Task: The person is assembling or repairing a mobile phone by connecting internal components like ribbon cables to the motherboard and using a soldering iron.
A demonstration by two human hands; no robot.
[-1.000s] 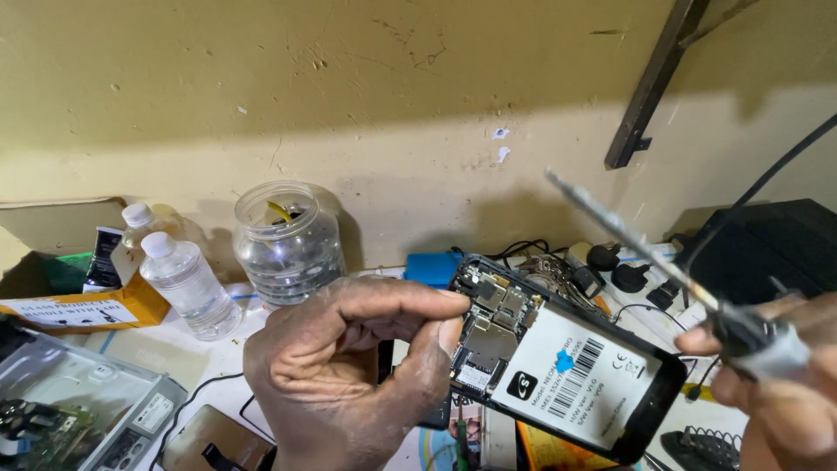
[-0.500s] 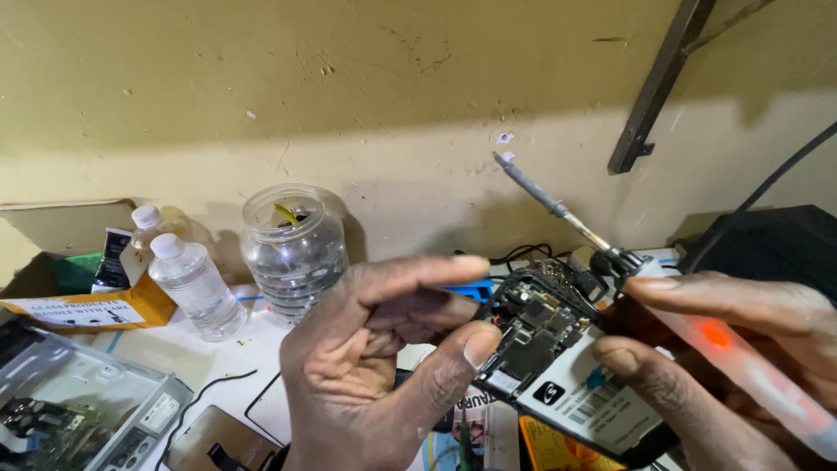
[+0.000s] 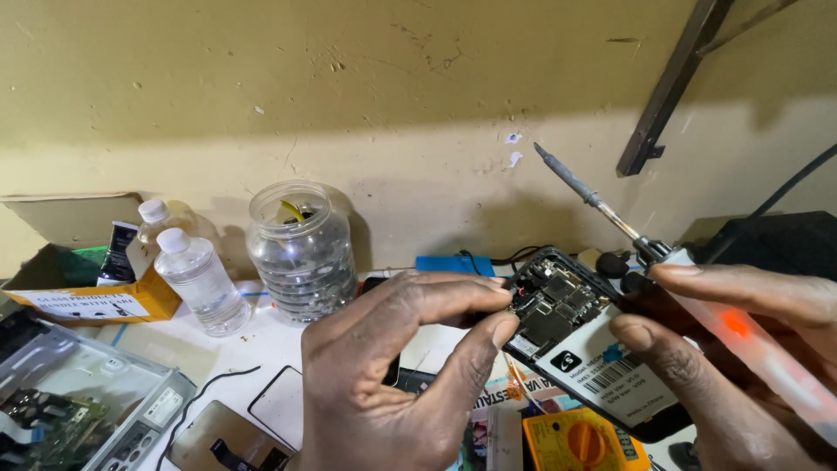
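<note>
An opened black phone [image 3: 575, 349] with its circuit board bare and a white label on its battery is held up over the bench. My left hand [image 3: 392, 375] pinches its upper left corner between thumb and forefinger, where a small red wire shows. My right hand [image 3: 724, 349] grips a soldering iron [image 3: 750, 336] with a pale translucent handle that glows red. The iron's metal tip [image 3: 575, 183] points up and left, away from the board. The thumb of that hand rests on the phone's label.
A clear plastic jar [image 3: 301, 253] and two small bottles [image 3: 199, 281] stand at the wall, beside an open cardboard box [image 3: 87, 296]. A metal case with a circuit board [image 3: 70, 401] lies at the lower left, a yellow multimeter [image 3: 580, 440] below the phone, and a black box [image 3: 776, 235] at the right.
My right hand has come in over the phone with the soldering iron. The iron's tip has swung left and lower. My left hand has closed its pinch on the phone's top corner.
</note>
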